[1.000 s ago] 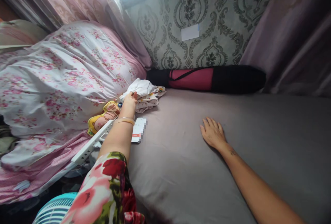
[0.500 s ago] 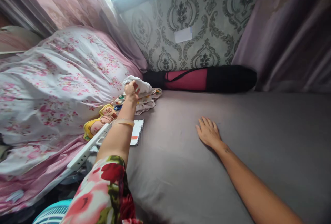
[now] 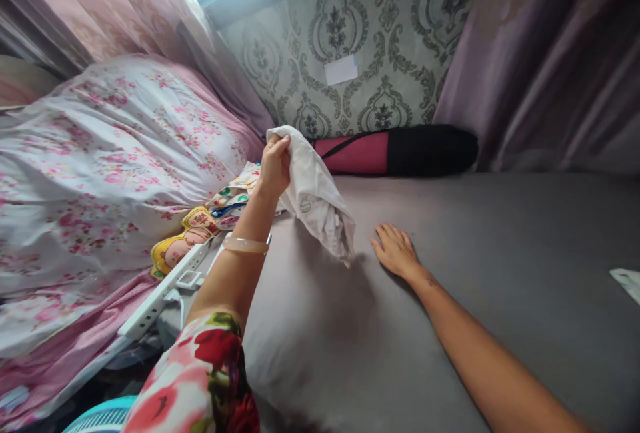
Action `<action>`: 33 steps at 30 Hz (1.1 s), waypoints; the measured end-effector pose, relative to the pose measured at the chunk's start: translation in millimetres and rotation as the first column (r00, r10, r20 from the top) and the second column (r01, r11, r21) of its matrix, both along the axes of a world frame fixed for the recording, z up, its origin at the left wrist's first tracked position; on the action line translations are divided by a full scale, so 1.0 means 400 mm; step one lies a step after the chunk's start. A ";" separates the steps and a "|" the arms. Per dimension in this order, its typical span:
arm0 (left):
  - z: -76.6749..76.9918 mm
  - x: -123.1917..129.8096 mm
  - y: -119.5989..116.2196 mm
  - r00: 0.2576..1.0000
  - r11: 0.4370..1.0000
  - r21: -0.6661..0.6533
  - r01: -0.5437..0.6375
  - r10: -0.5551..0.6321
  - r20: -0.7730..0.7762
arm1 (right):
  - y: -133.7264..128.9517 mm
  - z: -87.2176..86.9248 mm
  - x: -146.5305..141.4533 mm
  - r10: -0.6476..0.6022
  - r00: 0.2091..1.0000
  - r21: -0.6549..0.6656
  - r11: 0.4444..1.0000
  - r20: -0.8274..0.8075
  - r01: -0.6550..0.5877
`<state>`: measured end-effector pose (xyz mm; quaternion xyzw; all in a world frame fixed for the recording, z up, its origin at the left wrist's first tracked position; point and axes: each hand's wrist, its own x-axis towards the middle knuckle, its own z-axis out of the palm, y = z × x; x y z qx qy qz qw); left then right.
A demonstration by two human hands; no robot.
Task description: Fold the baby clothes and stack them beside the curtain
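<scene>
A white cloth garment (image 3: 320, 196) with a small printed motif hangs from my left hand (image 3: 277, 161), its lower end drooping above the grey sheet (image 3: 450, 253). The fingers pinch the garment near its top; its exact kind is hidden by the folds. My right hand (image 3: 395, 250) lies flat on the sheet with its fingers spread, a little right of the garment's lower end. Behind my left wrist rests a pile of patterned clothes (image 3: 237, 193). My left forearm covers most of a phone-like device.
A yellow cartoon cushion (image 3: 180, 240) and a white power strip (image 3: 165, 293) with a plug lie at left, beside floral bedding (image 3: 125, 153). Along the wall stretches a black and pink long bag (image 3: 400, 151). A teal fan (image 3: 103, 416) stands lower left; white fabric (image 3: 627, 283) shows far right.
My left hand has lifted the white garment off the clothes pile and brought it to the right, where it now hangs unfolded. My right hand stays on the sheet. The view has shifted slightly right.
</scene>
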<state>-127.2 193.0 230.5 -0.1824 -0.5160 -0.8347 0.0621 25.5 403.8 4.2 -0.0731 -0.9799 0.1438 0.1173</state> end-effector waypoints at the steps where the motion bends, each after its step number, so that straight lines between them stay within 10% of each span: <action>1: 0.000 0.023 0.018 0.999 0.999 -0.038 0.015 -0.013 0.030 | 0.010 0.002 -0.004 0.010 1.000 -0.069 0.998 -0.026 -0.012; 4: -0.009 0.090 0.068 0.992 0.985 -0.121 0.122 -0.118 0.042 | 0.040 0.030 -0.017 -0.024 0.994 -0.378 0.926 -0.109 -0.020; 8: -0.044 0.168 0.127 0.954 0.941 -0.161 0.298 -0.293 0.057 | 0.067 0.123 -0.005 -0.081 0.970 -0.804 0.577 -0.228 -0.141; 10: -0.068 0.198 0.153 0.929 0.911 -0.182 0.371 -0.365 0.068 | 0.068 0.182 0.020 -0.031 0.953 -0.878 0.399 -0.302 -0.265; 13: -0.099 0.229 0.186 0.899 0.880 -0.184 0.438 -0.432 0.075 | 0.058 0.251 0.058 0.054 0.919 -0.864 0.321 -0.391 -0.387; 20: -0.145 0.233 0.232 0.892 0.877 -0.162 0.452 -0.446 0.070 | 0.076 0.271 0.079 0.139 0.924 -0.859 0.339 -0.357 -0.383; 28: -0.192 0.222 0.239 0.915 0.823 -0.400 0.402 -0.360 0.180 | 0.165 0.336 0.137 -0.014 0.909 -0.628 0.727 -0.416 -0.277; 33: -0.188 0.267 0.263 0.848 0.765 -0.367 0.528 -0.493 0.193 | 0.167 0.411 0.209 -0.112 0.868 -0.483 0.861 -0.484 -0.158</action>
